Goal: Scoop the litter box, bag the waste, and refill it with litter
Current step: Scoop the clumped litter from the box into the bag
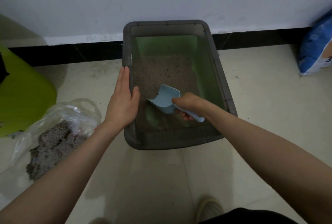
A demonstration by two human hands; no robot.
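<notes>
Shoe (209, 209) at the bottom edge, then my forearms. My right hand (187, 103) is wrapped around the blue scoop (164, 98), buried in the litter (161, 72) inside the grey litter box (225, 87). My left hand (123, 98) lies flat on the box's left rim. Looks like we're mid-scooping; next I'd carry this load left into the plastic bag (71, 114), which already holds waste. Blue litter sack (313, 51) far right, print unreadable besides maybe a "3".

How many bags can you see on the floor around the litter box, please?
2: a clear plastic bag holding grey waste litter, left of the litter box, and a blue litter bag at the right edge, partly out of frame.
</notes>
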